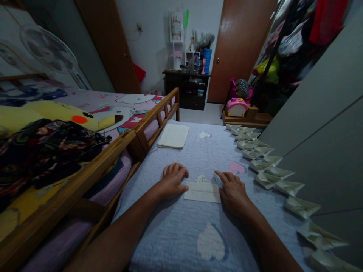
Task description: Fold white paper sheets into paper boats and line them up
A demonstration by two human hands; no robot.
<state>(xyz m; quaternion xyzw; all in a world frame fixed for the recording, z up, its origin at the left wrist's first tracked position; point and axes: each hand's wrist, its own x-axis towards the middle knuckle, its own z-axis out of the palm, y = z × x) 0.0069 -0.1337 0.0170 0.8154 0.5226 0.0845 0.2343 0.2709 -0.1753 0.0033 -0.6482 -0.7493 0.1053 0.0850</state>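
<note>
Between the two hands, about halfway from the left edge to the right edge of the bed with the pale blue, bumpy cloth cover [170,234], lies a flat, off-white piece of folded paper [202,192]. Its long sides run from left to right, and a line goes across it.

The left hand [171,182] is at the paper's left end. Its thumb is at the paper's edge, and its bent fingers are apart from the thumb. The right hand [235,192] is at the other end, with its fingers reaching out loosely and its thumb close to the paper. I can't tell how hard either thumb presses.

Near the far left corner of the bed sits a neat pile of off-white paper sheets [173,136]. All along the right edge, from the far corner toward the near one, stands a row of pointy, pale folded paper shapes [302,206], a bit like boats. By the left edge is a brown wooden rail [99,164]. Past it lies a yellow soft toy [56,111] with an orange cheek.
</note>
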